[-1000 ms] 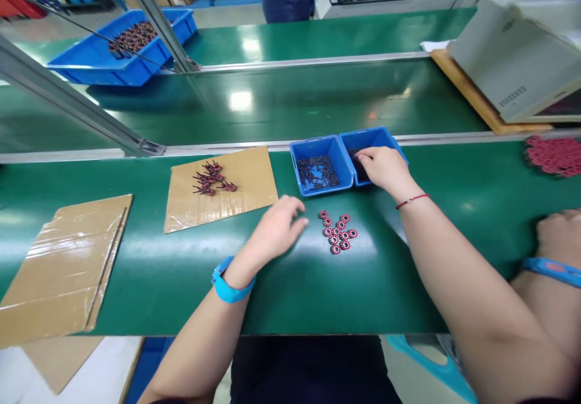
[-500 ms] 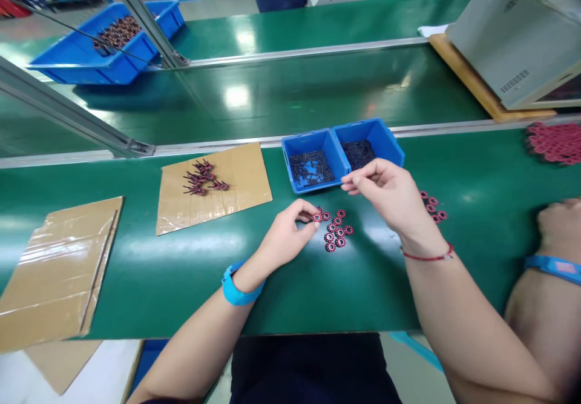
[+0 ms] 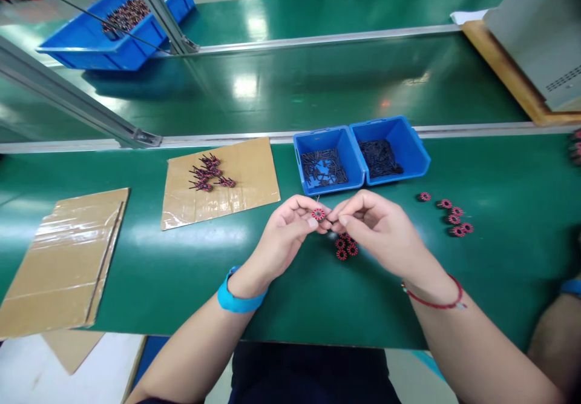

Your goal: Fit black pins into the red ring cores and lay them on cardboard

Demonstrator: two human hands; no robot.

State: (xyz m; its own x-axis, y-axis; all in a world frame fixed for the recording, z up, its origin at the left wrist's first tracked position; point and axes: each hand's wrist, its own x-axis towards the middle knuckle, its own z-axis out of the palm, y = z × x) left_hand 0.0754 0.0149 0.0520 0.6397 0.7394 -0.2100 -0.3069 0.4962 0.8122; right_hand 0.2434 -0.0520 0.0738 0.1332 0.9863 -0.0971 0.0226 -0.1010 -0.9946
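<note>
My left hand [image 3: 290, 225] pinches a small red-and-black stator [image 3: 318, 214], a toothed ring with a thin wire sticking up. My right hand [image 3: 374, 222] meets it from the right, thumb and fingers pinched on a thin dark piece [image 3: 330, 221] beside the stator; the fingers mostly hide it. Just below the fingertips, more stators [image 3: 342, 254] lie in a cluster on the green table [image 3: 290, 307], partly covered by my right hand. Behind the hands stand two joined blue bins: the left bin [image 3: 305, 174] and the right bin [image 3: 418, 155] both contain thin black tubes [image 3: 379, 157].
Stators with black-sleeved leads [image 3: 211, 172] lie on a cardboard sheet [image 3: 254, 192]. More cardboard [image 3: 59, 264] sits at left. Loose stators [image 3: 454, 217] are on the right, near another person's arm [image 3: 556, 337]. A metal post [image 3: 82, 98] and grey machine [image 3: 544, 40] stand beyond.
My right hand has come down from the right bin's front edge to meet my left hand. The stator in my left hand is now lifted and faces me. The view has shifted somewhat.
</note>
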